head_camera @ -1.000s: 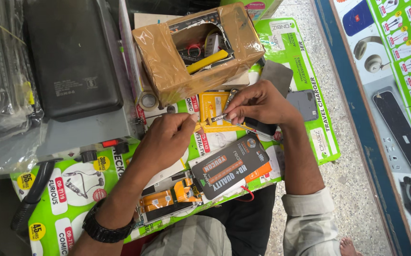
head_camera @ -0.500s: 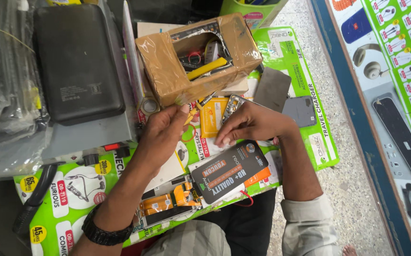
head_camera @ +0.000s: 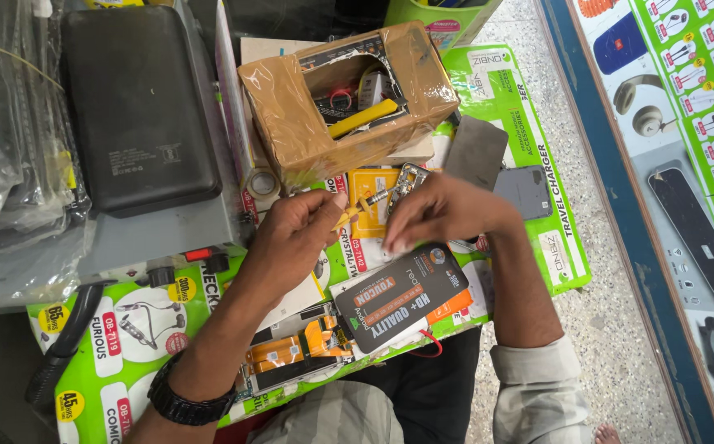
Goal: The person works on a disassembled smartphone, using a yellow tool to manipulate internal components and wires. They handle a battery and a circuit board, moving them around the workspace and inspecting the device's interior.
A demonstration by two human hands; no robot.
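Observation:
My left hand (head_camera: pixel 295 238) pinches a small yellow-handled screwdriver (head_camera: pixel 357 207), its tip pointing right toward a small metal phone frame part (head_camera: pixel 407 180). My right hand (head_camera: pixel 443 215) lies palm down just right of the screwdriver, fingers bent over a small white piece on the green mat (head_camera: pixel 530 131); whether it grips anything is hidden. Below both hands lies a black phone battery (head_camera: pixel 398 298) with orange print, and an opened phone (head_camera: pixel 295 355) with orange flex cables lies nearer my lap.
A taped cardboard box (head_camera: pixel 291 107) of tools stands beyond the hands. A black flat case (head_camera: pixel 135 107) rests on a grey unit at left. Two grey phone back covers (head_camera: pixel 524 191) lie right. A tape roll (head_camera: pixel 262 184) sits beside the box. A blue-edged display panel (head_camera: pixel 620 205) runs along the right.
My right hand has let go near the screwdriver and dropped lower, flat onto the mat. My left hand moved up and now pinches the screwdriver. The view shifted slightly.

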